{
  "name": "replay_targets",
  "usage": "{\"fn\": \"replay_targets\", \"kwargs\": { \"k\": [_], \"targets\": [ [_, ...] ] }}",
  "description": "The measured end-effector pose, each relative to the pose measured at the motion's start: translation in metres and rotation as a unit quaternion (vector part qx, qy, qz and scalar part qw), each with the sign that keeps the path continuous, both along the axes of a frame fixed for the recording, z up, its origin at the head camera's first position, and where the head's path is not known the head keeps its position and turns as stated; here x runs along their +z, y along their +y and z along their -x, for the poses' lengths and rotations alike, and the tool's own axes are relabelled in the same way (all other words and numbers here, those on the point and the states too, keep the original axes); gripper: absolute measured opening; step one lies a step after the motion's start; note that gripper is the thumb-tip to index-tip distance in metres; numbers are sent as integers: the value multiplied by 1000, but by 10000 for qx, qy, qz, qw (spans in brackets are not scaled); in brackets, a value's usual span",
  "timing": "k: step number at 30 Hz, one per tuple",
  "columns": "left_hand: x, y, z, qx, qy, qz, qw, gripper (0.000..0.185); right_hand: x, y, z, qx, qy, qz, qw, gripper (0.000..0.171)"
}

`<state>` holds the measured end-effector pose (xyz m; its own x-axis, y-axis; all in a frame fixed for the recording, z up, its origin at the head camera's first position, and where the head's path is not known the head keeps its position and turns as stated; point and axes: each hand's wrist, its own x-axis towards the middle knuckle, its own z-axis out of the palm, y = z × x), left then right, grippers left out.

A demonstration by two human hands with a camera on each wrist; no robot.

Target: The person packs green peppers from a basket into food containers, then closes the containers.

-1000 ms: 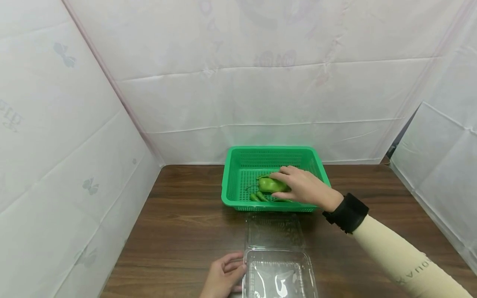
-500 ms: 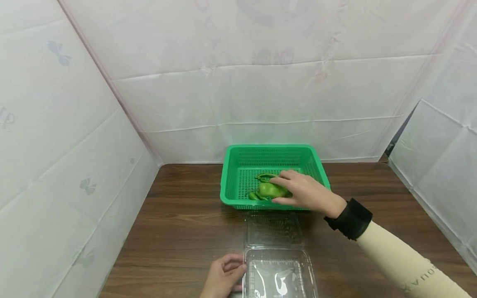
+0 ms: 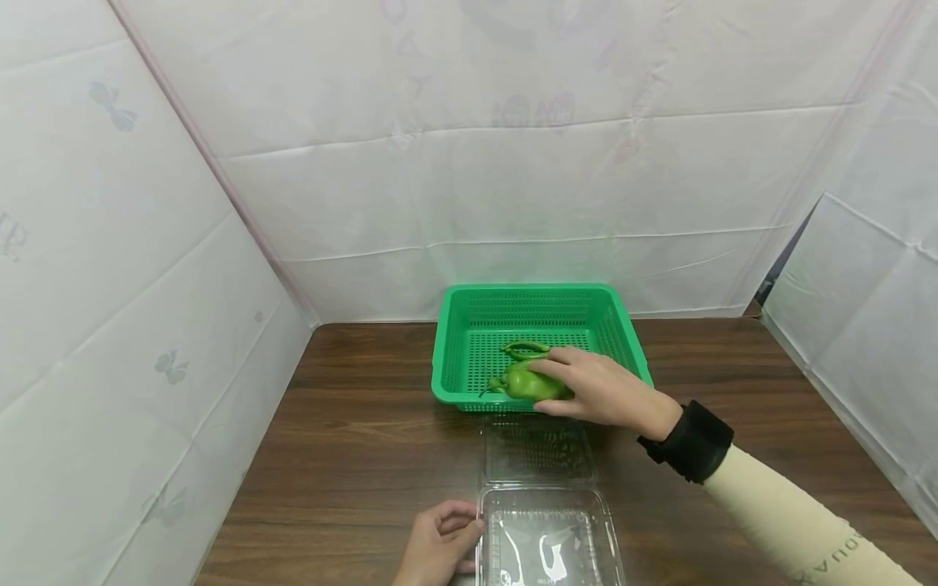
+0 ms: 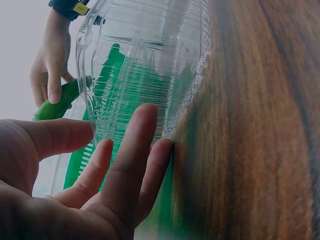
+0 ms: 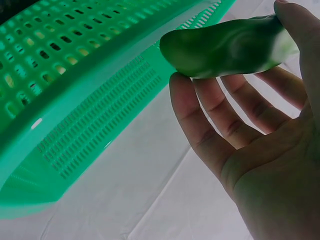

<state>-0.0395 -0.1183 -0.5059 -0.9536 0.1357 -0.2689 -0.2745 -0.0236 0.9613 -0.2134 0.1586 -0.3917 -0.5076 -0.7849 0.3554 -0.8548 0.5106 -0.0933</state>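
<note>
My right hand (image 3: 604, 395) holds a green bell pepper (image 3: 526, 382) between thumb and fingers, over the near edge of the green basket (image 3: 441, 350). The right wrist view has the bell pepper (image 5: 227, 47) up close, thumb on one side and fingertips on the other. My left hand (image 3: 434, 544) touches the left side of a clear plastic clamshell box (image 3: 608, 529), which lies unfolded on the table. From the left wrist, the thumb reaches the box's rim and the extended fingers rest at its outer wall. Long green peppers (image 3: 522, 348) lie in the basket.
The clamshell's clear lid (image 3: 538, 452) lies flat between the box and the basket. All this stands on a dark wooden table (image 3: 366, 439). White sheeting (image 3: 469, 187) encloses the back and both sides.
My right hand has lifted the bell pepper and drawn it toward the basket's near rim, revealing more of the long peppers behind. My left hand keeps its place at the box.
</note>
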Motion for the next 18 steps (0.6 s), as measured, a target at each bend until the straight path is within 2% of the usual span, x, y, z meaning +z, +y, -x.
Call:
{"fn": "replay_targets", "kwargs": {
  "k": [11,18],
  "targets": [
    [1,0,0,59,-7,-12,10000,30,-4,-3,-11,174,56,68,9998,52],
    [0,0,0,94,-69,-56,9999,30,-7,-6,-24,281,-506,26,9983,50]
  ]
}}
